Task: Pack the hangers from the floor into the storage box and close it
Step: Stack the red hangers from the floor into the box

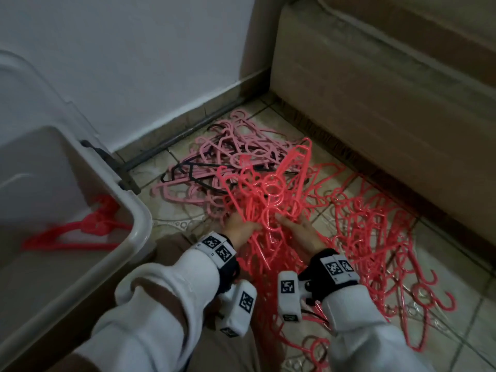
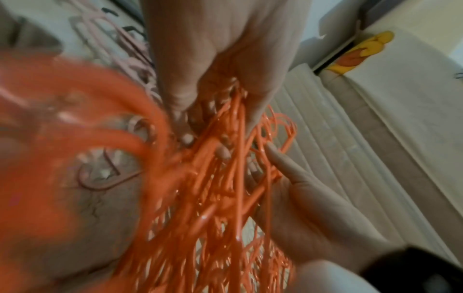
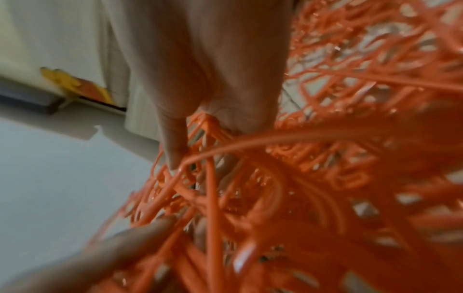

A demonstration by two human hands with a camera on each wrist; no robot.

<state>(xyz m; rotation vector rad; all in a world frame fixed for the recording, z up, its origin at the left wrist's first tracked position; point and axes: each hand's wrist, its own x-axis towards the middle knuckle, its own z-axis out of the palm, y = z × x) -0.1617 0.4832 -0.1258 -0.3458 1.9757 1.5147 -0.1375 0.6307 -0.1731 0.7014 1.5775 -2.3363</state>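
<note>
My left hand and right hand both grip a tangled bundle of red hangers, lifted a little off the tiled floor with its hooks pointing away from me. The left wrist view shows the left hand curled round the bundle, with the right hand beside it. In the right wrist view the right hand has its thumb laid along the strands. The open grey storage box stands at my left, and a few red hangers lie inside.
More red hangers spread over the floor at the right. A pile of pink hangers with some black ones lies near the wall. A beige sofa base borders the right. The box lid leans behind the box.
</note>
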